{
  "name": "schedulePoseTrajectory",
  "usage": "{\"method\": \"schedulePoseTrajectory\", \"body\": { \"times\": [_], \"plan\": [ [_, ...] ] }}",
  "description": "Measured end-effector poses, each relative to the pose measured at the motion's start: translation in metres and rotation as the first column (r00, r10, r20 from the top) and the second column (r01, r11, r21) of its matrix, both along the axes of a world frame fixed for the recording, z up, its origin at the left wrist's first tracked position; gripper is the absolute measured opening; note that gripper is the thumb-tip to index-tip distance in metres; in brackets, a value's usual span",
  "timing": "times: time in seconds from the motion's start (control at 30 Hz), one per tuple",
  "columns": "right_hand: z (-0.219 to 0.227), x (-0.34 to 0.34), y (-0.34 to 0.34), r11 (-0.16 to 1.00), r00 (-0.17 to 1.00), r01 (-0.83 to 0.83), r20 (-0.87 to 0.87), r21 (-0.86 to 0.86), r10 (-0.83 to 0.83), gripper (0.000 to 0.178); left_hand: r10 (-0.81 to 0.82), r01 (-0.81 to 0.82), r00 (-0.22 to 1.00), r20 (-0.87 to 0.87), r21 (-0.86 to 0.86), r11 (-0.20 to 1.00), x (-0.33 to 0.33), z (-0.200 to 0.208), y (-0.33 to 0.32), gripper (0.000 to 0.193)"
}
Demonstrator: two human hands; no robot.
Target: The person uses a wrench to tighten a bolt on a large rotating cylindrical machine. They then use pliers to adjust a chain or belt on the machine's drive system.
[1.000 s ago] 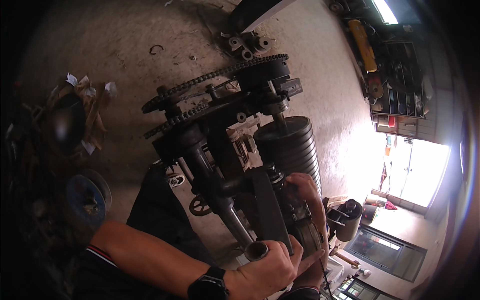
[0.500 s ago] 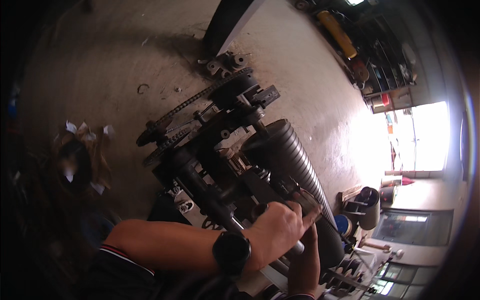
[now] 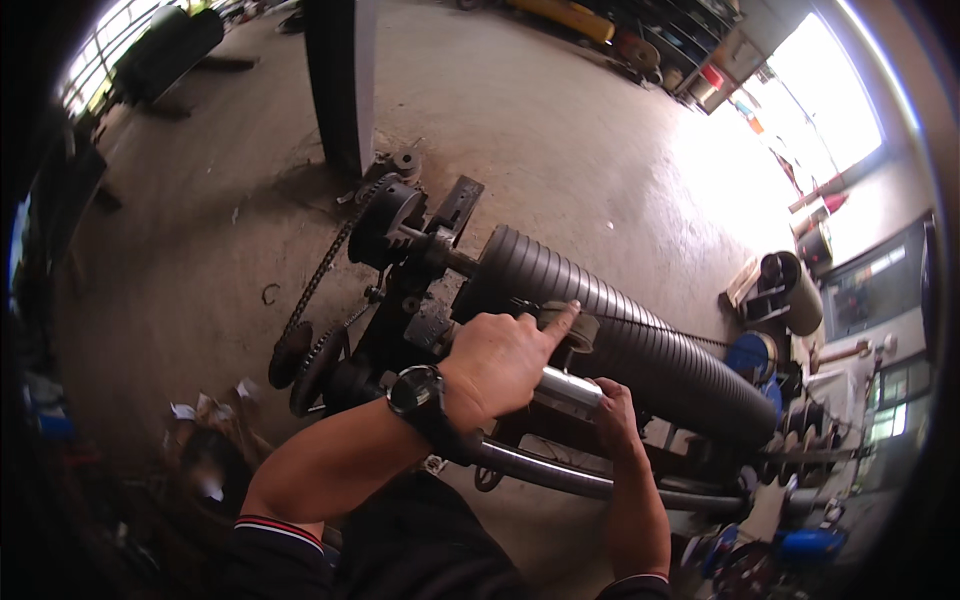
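Observation:
Over the frame of a machine with a dark grooved drum [image 3: 620,320], my left hand [image 3: 500,365] reaches in from the left, a black watch [image 3: 417,397] at its wrist. Its index finger is stretched out onto a small greenish-grey roller [image 3: 575,330] beside the drum; the other fingers are mostly hidden behind the hand. A shiny metal tube [image 3: 572,386] comes out from under that hand. My right hand [image 3: 617,415] closes around the tube's right end. A thin dark cable [image 3: 665,328] runs from near the roller along the drum.
A chain [image 3: 318,278] and sprockets stand at the machine's left end. A long shiny rod [image 3: 545,468] crosses below my hands. Behind the machine rises a dark post [image 3: 342,90]. Blue spools [image 3: 752,355] stand beyond the drum's right end.
My view has swung, so the machine lies more level. My hands have moved apart: the right has gone to the tube's end, while the left keeps its index finger at the roller.

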State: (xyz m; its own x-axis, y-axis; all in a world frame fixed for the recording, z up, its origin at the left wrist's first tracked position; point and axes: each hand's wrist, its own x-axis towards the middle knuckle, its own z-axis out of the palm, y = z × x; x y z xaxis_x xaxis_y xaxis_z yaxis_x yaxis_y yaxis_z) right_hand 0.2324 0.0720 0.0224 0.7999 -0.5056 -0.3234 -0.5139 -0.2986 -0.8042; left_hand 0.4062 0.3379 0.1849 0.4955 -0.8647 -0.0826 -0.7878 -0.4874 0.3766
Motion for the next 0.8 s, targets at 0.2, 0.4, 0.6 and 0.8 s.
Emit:
{"method": "schedulePoseTrajectory", "body": {
  "times": [0.2,0.4,0.6,0.8],
  "plan": [
    [0.025,0.004,0.025,0.996,0.996,0.066,-0.062,0.057,-0.063,0.036,0.002,-0.005,0.999,0.047,0.072,0.997,0.004,0.001,0.001,0.104],
    [0.034,-0.001,0.03,0.998,0.997,0.059,0.057,0.018,-0.06,0.036,-0.012,0.001,0.997,0.081,0.136,0.991,0.0,-0.005,0.001,0.11],
    [0.032,-0.014,0.023,0.998,0.994,0.062,0.091,-0.02,-0.06,0.036,-0.038,0.026,0.993,0.11,0.112,0.993,-0.001,-0.001,-0.005,0.116],
    [0.045,-0.022,0.018,0.992,0.983,0.115,0.137,0.055,-0.122,0.033,0.005,-0.009,0.996,0.088,0.045,0.999,0.001,-0.003,-0.007,0.121]
  ]
}}
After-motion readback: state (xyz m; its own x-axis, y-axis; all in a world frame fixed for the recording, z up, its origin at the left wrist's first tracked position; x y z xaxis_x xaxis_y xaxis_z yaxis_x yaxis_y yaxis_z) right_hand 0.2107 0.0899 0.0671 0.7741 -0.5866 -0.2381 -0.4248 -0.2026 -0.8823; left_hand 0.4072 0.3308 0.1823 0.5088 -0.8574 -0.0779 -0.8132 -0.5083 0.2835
